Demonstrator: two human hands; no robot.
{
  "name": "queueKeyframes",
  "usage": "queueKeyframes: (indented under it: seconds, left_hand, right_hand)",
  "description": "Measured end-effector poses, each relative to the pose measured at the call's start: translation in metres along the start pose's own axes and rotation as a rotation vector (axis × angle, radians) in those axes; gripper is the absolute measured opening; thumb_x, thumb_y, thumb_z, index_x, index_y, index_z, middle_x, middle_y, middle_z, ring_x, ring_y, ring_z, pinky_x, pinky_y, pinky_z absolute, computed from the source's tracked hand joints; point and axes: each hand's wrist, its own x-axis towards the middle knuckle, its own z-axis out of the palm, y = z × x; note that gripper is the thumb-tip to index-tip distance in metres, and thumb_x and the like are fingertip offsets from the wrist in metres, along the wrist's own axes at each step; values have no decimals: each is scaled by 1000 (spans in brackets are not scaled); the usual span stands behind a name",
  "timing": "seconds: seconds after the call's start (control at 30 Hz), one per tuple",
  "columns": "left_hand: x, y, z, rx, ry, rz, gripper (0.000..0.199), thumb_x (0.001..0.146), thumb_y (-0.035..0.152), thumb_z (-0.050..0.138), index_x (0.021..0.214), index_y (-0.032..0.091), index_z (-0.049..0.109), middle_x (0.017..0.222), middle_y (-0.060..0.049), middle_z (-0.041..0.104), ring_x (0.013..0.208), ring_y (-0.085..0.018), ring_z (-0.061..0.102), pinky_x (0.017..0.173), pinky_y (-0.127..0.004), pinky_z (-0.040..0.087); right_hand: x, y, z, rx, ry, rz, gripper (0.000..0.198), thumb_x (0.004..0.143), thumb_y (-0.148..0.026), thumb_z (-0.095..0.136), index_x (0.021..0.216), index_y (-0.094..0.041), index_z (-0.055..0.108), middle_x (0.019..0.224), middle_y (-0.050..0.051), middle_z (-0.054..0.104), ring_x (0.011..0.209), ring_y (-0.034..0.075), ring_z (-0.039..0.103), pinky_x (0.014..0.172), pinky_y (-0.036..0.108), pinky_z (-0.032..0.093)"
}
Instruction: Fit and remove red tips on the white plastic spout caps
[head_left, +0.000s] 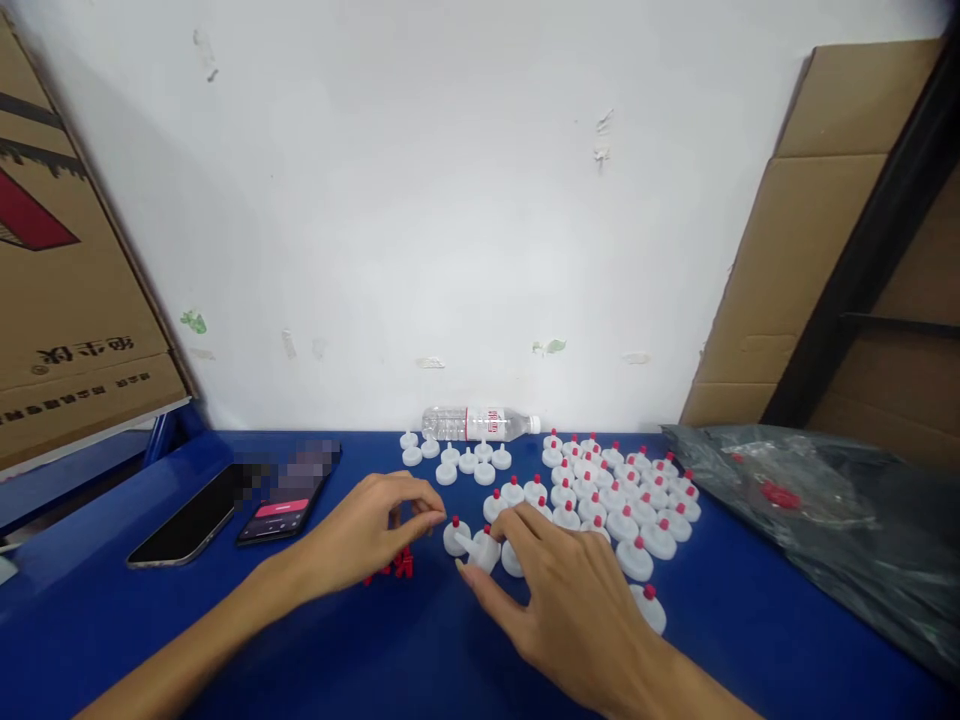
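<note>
Because the cap point(487, 554) the right hand point(574, 585) pinches, lower centre, looks light, stiff, hold its rim. The left hand point(379, 522) pinches, contents unclear.

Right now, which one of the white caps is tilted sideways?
The white cap held in the right hand: its spout points sideways toward the left hand, while the other visible caps stand spout-up on the table.

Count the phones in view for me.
2. A dark-screened phone lies farthest left; a lit phone lies just right of it, left of the left hand. Others could be hidden under the plastic.
</note>
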Motion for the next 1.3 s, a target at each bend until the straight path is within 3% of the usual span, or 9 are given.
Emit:
queueKeyframes:
  seconds: [0.07, 0.3, 0.47, 0.93, 1.13, 1.3]
  left_hand:
    - [2, -8, -10, 26, -119, -67, 29, 98, 41, 58, 90, 19, 75, 73, 0, 68, 66, -14, 56, 61, -25, 41]
    - [2, -25, -42, -70, -345, -135, 23, 90, 42, 69, 89, 20, 79, 78, -1, 72, 68, -14, 57, 60, -22, 41]
    - [2, -43, -47, -142, -456, -181, 25, 79, 43, 81, 89, 20, 81, 74, -3, 75, 66, -15, 59, 57, -22, 42]
    - [4, -47, -36, -181, -440, -171, 31, 74, 47, 85, 90, 20, 81, 71, -1, 71, 62, -14, 53, 56, -22, 40]
    - [5, -45, -33, -157, -422, -158, 29, 74, 46, 85, 85, 20, 82, 79, -3, 72, 64, -13, 51, 56, -23, 39]
    - [4, -45, -38, -135, -322, -181, 28, 81, 47, 79, 86, 19, 80, 77, -2, 71, 65, -14, 54, 57, -23, 38]
  right_hand:
    - [0, -1, 0, -14, -2, -6, 21, 94, -46, 64, 94, -26, 57, 87, -2, 69, 60, 21, 66, 57, 32, 31]
    - [-3, -2, 3, -35, -42, -12, 22, 96, -48, 60, 95, -26, 58, 88, 0, 69, 66, 25, 69, 57, 33, 36]
    - [-3, -2, 3, -28, -37, -32, 21, 95, -46, 61, 94, -26, 59, 87, -1, 68, 64, 25, 69, 55, 34, 37]
    - [-3, -2, 4, -30, -28, -37, 22, 94, -46, 63, 88, -25, 60, 84, -1, 68, 62, 24, 69, 56, 33, 35]
    - [-2, -1, 3, -28, -51, -32, 23, 96, -47, 60, 89, -24, 61, 87, 1, 70, 65, 23, 69, 56, 32, 36]
    - [-3, -2, 3, -41, -66, -31, 23, 95, -46, 61, 92, -23, 62, 89, 2, 71, 65, 22, 70, 57, 31, 38]
